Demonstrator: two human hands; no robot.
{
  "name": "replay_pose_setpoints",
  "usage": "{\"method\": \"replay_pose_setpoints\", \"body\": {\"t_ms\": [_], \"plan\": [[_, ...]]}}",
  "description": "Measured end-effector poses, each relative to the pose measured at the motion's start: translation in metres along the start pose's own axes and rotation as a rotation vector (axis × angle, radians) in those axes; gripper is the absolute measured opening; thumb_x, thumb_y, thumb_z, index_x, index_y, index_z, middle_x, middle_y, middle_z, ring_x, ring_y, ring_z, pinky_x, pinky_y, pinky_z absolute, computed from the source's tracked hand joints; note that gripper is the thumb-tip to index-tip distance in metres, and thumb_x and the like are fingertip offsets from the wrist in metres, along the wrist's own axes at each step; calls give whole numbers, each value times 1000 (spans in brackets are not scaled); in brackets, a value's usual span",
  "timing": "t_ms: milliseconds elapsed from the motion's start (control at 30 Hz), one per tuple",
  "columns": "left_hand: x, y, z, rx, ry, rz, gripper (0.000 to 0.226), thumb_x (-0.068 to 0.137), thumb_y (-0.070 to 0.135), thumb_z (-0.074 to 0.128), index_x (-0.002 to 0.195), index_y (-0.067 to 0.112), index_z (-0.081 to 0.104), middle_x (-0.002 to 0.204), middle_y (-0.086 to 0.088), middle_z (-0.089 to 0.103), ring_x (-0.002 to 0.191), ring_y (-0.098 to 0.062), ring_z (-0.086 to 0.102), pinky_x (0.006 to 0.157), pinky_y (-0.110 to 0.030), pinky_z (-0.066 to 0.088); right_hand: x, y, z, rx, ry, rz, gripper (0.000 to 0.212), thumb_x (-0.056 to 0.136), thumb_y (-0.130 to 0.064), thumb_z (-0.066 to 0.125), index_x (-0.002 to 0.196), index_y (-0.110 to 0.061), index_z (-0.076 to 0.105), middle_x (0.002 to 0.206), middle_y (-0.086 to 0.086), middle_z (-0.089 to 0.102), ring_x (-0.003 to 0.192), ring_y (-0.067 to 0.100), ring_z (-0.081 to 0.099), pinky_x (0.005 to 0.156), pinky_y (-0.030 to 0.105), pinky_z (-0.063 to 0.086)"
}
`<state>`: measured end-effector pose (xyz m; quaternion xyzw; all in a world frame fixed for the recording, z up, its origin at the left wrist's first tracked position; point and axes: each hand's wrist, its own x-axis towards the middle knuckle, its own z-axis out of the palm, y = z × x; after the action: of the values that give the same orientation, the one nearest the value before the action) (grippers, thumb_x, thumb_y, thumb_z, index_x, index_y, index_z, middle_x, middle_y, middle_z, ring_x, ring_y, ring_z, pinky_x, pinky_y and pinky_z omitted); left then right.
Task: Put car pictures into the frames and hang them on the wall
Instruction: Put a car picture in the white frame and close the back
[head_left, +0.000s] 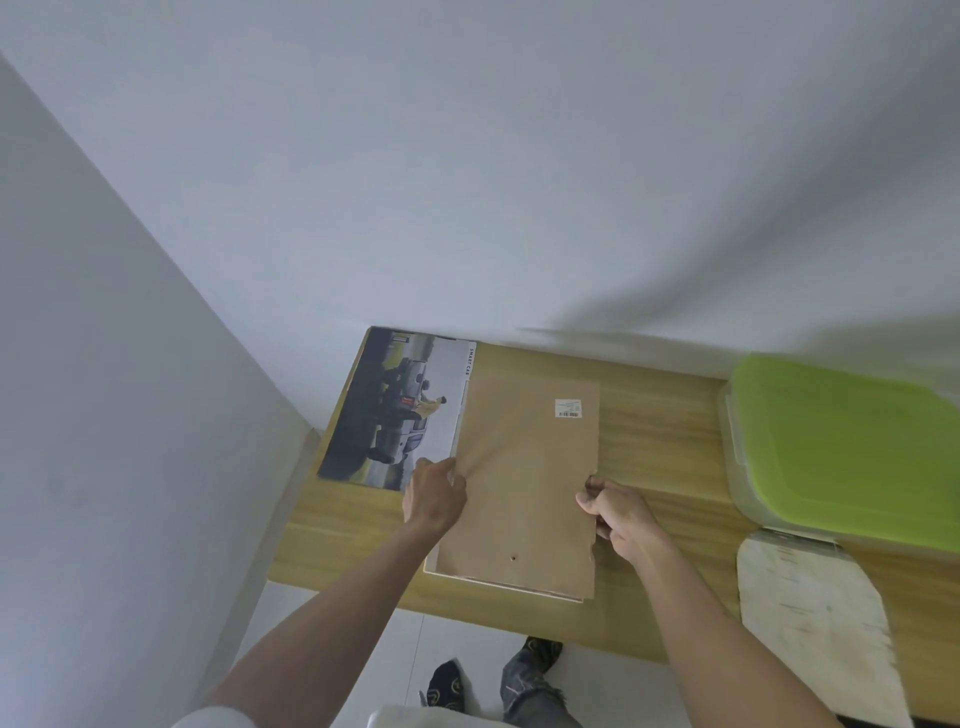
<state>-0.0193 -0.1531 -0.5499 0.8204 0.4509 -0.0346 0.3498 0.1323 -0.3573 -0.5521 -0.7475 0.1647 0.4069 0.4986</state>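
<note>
Against the pale wall (467, 182) stood a wooden table (660, 447), with a green-lidded plastic box (852, 447) at its right end and a worn white board (815, 623) just in front of that box. Near the table's middle lay a picture frame (441, 570) face down, its brown backing board (524, 478) uppermost, bearing a small barcode sticker (568, 408) and a small hole near the front. Beside it on the left, partly tucked under the frame's edge, lay a car picture (389, 410). The left hand (434, 499) pinched the backing board's left edge with curled fingers; the right hand (618, 514) gripped its right edge, fingers curled round it.
</note>
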Motion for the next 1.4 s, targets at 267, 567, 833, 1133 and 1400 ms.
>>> {"method": "replay_pose_setpoints", "body": {"t_ms": [267,567,833,1133,1400], "plan": [[2,23,0,-219,-73,113,25,85,12,63,108,12,73,87,-3,69,80,-20,64,76,-27,52,-7,-5,-31,-45,115,-170,25,84,-2,75,104,-17,73,95,-1,72,75,17,61,67,29,49],[-6,101,46,-212,-263,149,26,76,2,64,99,8,74,79,-4,68,75,-20,62,67,-26,52,-7,-1,-90,-441,355,-251,28,91,-15,59,114,-4,69,119,10,70,113,31,61,93,35,48],[-18,140,96,-71,-320,251,27,67,-5,51,89,3,66,85,-14,65,73,-29,59,63,-38,53,10,15,-128,-567,501,-276,32,91,-10,56,122,-1,63,124,20,62,116,36,57,92,42,49],[-37,159,125,309,-353,349,16,81,-9,49,92,-5,61,117,-20,50,103,-35,53,84,-36,52,22,28,-129,-768,460,-334,44,99,-25,49,142,-18,49,141,9,44,130,32,38,94,42,46],[-43,167,132,539,-383,444,23,83,-10,54,105,-6,62,126,-22,45,114,-36,46,90,-39,52,22,27,-125,-1011,520,-366,35,97,-26,49,130,-16,54,129,11,49,118,30,46,89,38,47]]}}
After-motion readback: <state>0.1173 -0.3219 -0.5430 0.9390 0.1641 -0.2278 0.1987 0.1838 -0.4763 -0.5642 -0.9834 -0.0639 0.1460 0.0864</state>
